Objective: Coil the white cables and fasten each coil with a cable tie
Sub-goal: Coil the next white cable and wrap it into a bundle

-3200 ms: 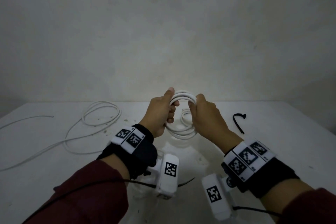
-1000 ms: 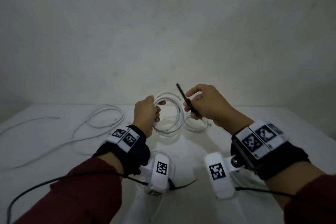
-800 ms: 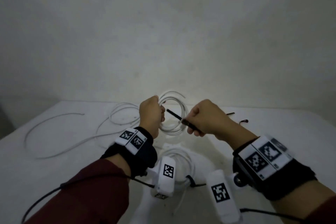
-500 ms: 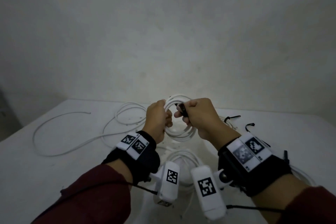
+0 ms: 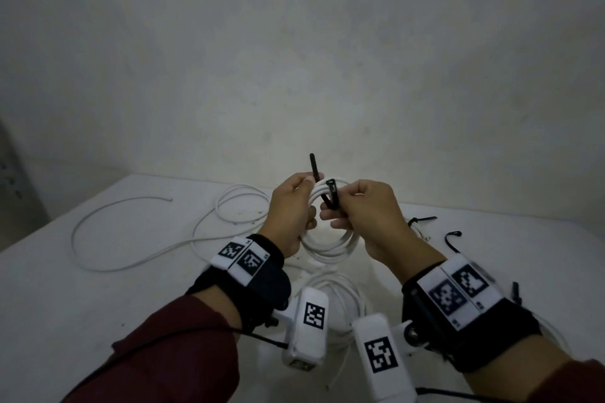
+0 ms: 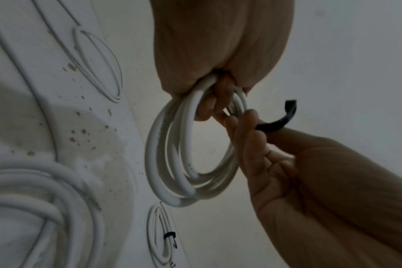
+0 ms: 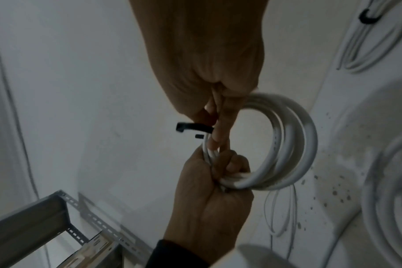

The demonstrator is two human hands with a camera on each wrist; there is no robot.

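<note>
My left hand [image 5: 302,203] grips a white cable coil [image 5: 330,247] held upright above the table [image 5: 98,304]. A black cable tie [image 5: 332,195] loops over the top of the coil. Its tail stands up beside my left thumb. My right hand [image 5: 339,211] pinches the tie's head end against the coil. In the left wrist view the coil [image 6: 172,163] hangs from my left fingers [image 6: 204,110], and the tie [image 6: 278,123] curves out of my right hand. In the right wrist view my right fingers [image 7: 220,130] pinch the tie [image 7: 194,127] beside the coil [image 7: 294,145].
A long loose white cable [image 5: 137,239] lies on the table at the left. Spare black ties [image 5: 453,239] lie at the right. Another coil [image 5: 347,291] lies under my wrists. A tied coil [image 6: 161,235] lies on the table. A metal rack [image 7: 34,217] stands off the table's left.
My right hand brought the black tie to the coil and wrapped it over the top, so its tail now sticks up. My left hand kept its grip on the coil.
</note>
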